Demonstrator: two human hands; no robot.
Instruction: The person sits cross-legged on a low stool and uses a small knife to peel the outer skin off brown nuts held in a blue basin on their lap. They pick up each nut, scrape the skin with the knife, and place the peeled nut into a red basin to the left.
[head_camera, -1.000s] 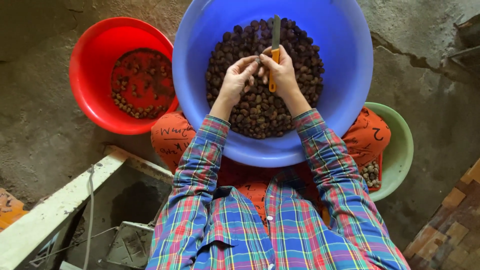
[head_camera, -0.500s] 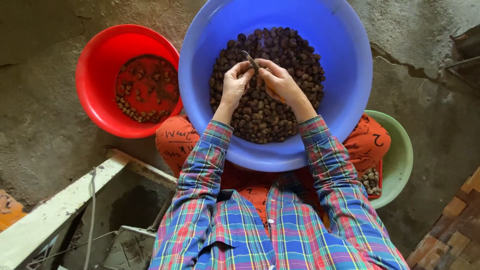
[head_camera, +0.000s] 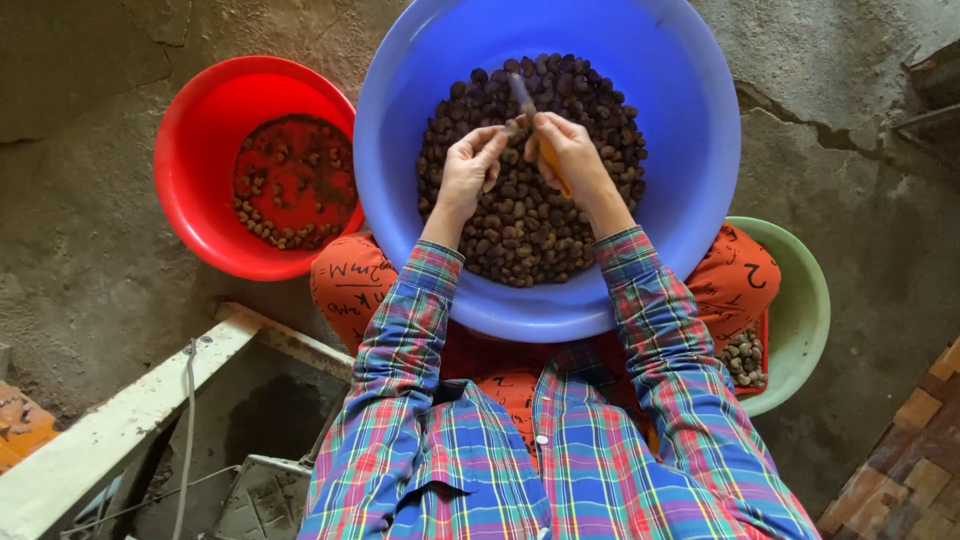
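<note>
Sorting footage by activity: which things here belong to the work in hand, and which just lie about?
In use: left hand pinching a nut; right hand with knife; blue basin of nuts; red basin; green basin.
Lying about: white beam; cable; bricks.

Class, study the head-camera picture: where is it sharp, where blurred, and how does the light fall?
Head view: light is soft and even, with no hard glare on the blue basin; the dark nuts and plaid sleeves look sharp; the small tool in the right hand is slightly smeared; the left hand is clear; the lower left corner lies in shadow.
</note>
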